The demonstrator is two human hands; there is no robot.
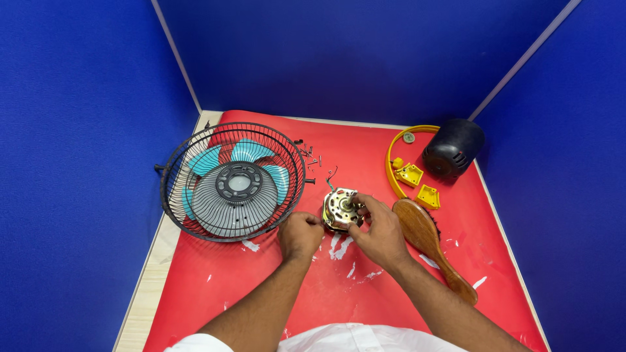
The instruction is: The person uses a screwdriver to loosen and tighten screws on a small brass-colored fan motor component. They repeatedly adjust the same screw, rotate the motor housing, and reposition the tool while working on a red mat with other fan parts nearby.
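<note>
A small metal fan motor (339,207) with a short wire sits on the red mat (261,287) in the middle. My left hand (300,234) grips its left side. On the motor's right, my right hand (377,233) holds it, fingertips on the top by the shaft. To the left lie black wire fan guards (231,181) stacked with teal blades (251,151) inside.
A wooden brush (427,244) lies right of my right hand. Behind it are a yellow curved bracket (393,156), two yellow plastic pieces (417,184) and a black motor cover (453,150). Small screws (310,156) are scattered behind the guards. Blue partition walls enclose the table.
</note>
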